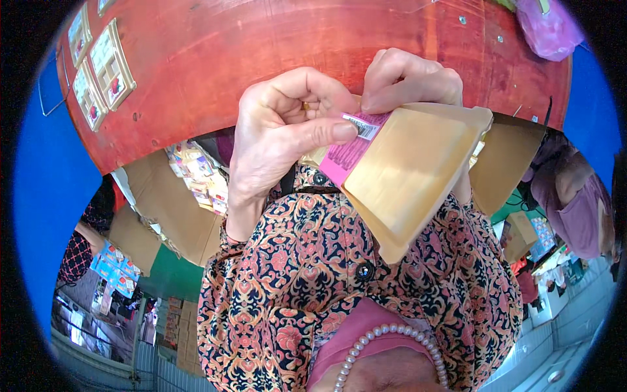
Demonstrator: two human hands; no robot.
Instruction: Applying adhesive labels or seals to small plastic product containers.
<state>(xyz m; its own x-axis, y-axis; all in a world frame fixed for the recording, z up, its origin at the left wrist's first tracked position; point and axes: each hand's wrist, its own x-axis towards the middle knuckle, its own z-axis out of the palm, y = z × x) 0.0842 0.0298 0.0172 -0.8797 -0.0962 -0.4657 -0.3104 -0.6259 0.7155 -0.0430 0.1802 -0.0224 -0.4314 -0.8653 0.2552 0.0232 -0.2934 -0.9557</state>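
Note:
I hold a flat tan board with rounded corners, tilted above the near edge of the red table. A pink label with a barcode and small print wraps across its left part. My left hand is closed at the label, its thumb pressed on the barcode and its fingers curled. My right hand grips the board's far edge beside the label, with fingers bent in. What the right fingertips pinch exactly is partly hidden. The board's underside is out of sight.
On the red table, several small wooden picture boards lie at the left. A pink plastic bag sits at the far right. An open cardboard box with colourful packs stands below left. Other people are at both sides.

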